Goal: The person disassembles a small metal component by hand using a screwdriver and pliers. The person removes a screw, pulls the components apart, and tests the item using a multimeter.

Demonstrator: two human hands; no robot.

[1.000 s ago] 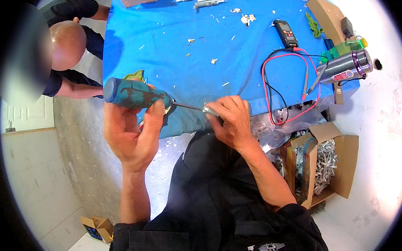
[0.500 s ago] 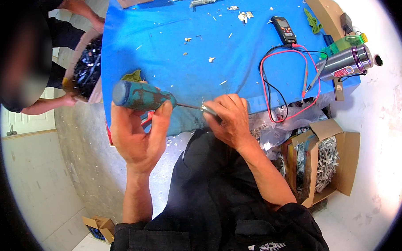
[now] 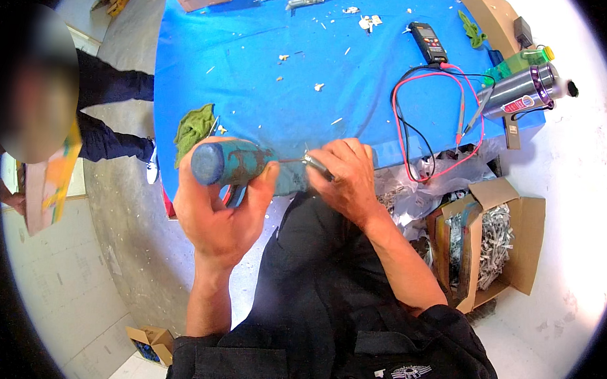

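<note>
Between both hands, worn teal-handled screwdriver [image 3: 234,164], perhaps.

One head-worn fisheye looks steeply down, close above the blue table [image 3: 267,68].

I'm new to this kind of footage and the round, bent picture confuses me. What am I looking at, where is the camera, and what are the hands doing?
There is no machine here: a person works with two bare hands. The camera sits on that person's head and looks down through a very wide lens, so straight edges curve near the rim. The forearms enter from below.

The left hand grips a screwdriver with a thick blue-green handle. The right hand pinches a small metal part at the tool's tip.

Both are at the near edge of a blue-covered table. On it lie a crumpled green cloth, a black handheld meter with red and black leads, and a steel flask. An open cardboard box of metal scraps stands on the floor.
</note>
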